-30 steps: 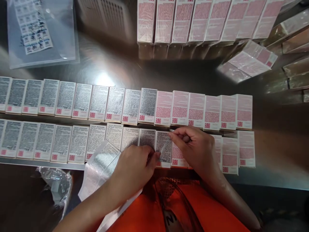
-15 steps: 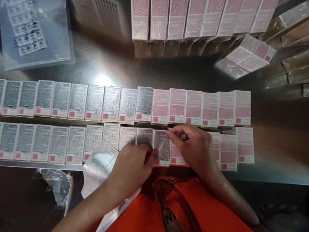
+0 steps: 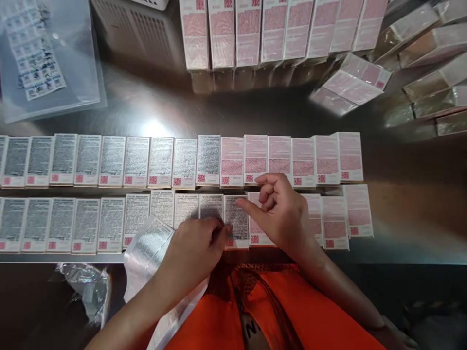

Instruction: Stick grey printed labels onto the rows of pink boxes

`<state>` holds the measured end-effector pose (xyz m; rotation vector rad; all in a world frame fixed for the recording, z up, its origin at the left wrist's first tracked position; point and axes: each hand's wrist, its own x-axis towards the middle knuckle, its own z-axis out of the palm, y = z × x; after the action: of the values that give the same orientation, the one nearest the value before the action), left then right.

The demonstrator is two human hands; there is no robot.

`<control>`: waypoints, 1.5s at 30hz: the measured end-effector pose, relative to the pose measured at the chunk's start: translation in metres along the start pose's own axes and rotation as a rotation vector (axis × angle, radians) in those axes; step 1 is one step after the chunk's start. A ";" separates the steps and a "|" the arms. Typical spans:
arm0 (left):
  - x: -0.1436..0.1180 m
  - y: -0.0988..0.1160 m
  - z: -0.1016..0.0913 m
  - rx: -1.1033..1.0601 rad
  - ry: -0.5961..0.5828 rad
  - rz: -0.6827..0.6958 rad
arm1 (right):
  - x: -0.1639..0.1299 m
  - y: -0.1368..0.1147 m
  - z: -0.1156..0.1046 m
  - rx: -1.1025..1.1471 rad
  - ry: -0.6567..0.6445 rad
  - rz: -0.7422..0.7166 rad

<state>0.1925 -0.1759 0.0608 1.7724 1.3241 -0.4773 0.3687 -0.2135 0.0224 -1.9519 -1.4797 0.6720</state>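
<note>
My left hand (image 3: 199, 243) is closed over the front row, its thumb and fingertips at the lower left of a small box with a dark-printed label (image 3: 236, 218). A sheet of printed stickers (image 3: 148, 253) emerges from under this hand and hangs past the table edge; the grip itself is hidden. My right hand (image 3: 279, 206) has its thumb and index finger apart, with nothing visible between them. Its thumb tip reaches the label's upper right corner. Below the palm sits a pink-printed box (image 3: 257, 233), partly covered.
A back row of boxes (image 3: 209, 160) runs parallel to the front one. Farther off are wrapped pink boxes (image 3: 248, 36), a loose wrapped pack (image 3: 355, 82) and stacked packs (image 3: 434, 78) at right. A plastic sleeve (image 3: 80, 63) lies at upper left; crumpled clear plastic (image 3: 85, 291) is below the edge.
My right thumb and index finger have parted from their pinch at the label's upper corner. My left hand stays on the same box. The whole view has shifted slightly.
</note>
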 end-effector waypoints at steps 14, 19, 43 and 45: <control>-0.006 0.004 0.001 -0.081 0.102 -0.009 | 0.001 -0.003 -0.017 -0.015 -0.258 0.024; -0.008 0.007 0.004 -0.066 0.140 -0.046 | 0.000 -0.004 -0.019 0.003 -0.249 0.008; -0.044 0.005 0.005 0.117 0.409 -0.126 | -0.019 0.000 -0.021 -0.095 -0.231 -0.358; -0.051 0.002 0.000 0.080 0.612 -0.151 | -0.025 -0.005 -0.018 -0.004 -0.198 -0.335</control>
<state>0.1756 -0.2062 0.0981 1.9762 1.8875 -0.0572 0.3718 -0.2392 0.0393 -1.6197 -1.8743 0.7245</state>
